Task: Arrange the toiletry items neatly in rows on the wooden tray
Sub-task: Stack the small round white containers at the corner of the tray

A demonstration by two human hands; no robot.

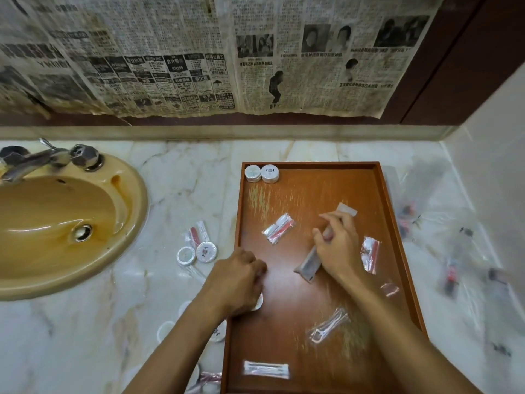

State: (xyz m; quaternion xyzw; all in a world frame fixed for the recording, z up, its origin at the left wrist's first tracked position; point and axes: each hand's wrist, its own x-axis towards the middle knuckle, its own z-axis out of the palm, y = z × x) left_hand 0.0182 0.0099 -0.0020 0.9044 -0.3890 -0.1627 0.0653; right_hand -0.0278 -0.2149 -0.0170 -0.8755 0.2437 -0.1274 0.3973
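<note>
Grey long packet [308, 261] held slantwise over middle of wooden tray [395, 223], gripped by right hand [338, 243] with fingers curled round its upper half, lower end free. Left hand [238, 282] knuckles-up at tray's left rim, curled over small white round item [259, 303], mostly hidden. Two round soaps [262, 173] touching in far left corner. Floss-pick packet [326, 328] near right forearm.

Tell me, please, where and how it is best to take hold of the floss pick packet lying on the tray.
The floss pick packet lies flat and slanted on the wooden tray, with nothing touching it. Probably best to pinch it from above across its narrow middle, thumb and finger on the long edges, since the film is thin and flat.
</note>
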